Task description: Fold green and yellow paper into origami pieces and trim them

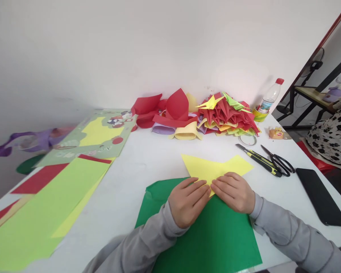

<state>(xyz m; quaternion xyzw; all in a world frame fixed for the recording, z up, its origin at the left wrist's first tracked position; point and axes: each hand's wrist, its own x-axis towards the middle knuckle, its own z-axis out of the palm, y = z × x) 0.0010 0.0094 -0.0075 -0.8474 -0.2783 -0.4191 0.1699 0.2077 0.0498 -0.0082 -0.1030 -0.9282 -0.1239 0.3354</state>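
A: What are the hands doing?

B: The left hand (187, 201) and right hand (233, 191) lie side by side, fingers flat and pressing down on the near tip of a folded yellow paper (216, 167). Neither is closed around it.

A: Where does that paper sit?

B: On a green sheet (216, 239) under both wrists, fanning out just beyond the fingertips.

A: And around them?

B: Right of the right hand: a knife (258, 159), scissors (280, 162), a black phone (321, 197). Beyond the hands, a heap of folded papers (227, 113); left of the left hand, lime sheets (45, 212)
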